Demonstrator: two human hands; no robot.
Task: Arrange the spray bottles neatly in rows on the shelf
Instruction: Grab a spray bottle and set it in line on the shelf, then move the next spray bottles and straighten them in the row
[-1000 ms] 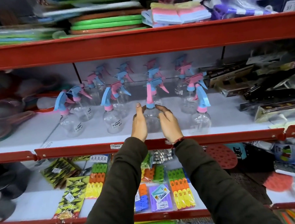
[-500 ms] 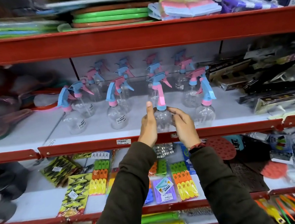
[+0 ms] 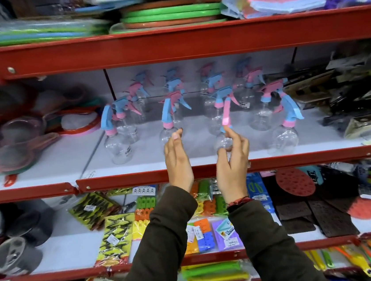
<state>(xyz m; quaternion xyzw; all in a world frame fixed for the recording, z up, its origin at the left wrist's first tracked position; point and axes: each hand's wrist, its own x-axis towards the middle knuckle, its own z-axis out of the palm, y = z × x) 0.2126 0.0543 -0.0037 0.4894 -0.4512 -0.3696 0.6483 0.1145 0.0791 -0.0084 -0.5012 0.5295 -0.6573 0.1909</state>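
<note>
Head view is showing us reaching both hands over the red front rail of the shelf (image 3: 204, 148), where clear spray bottles with pink and blue triggers are standing in rough rows from near edge to far wall. Our right hand (image 3: 233, 165) is gripping the near pink-trigger bottle (image 3: 224, 143), thumb on its clear body and fingertips up at its neck. Our left hand (image 3: 177, 162) is hanging open just beside the blue-trigger bottle (image 3: 167, 119) to the left, fingertips near its shoulder, though we cannot tell whether they are touching.
</note>
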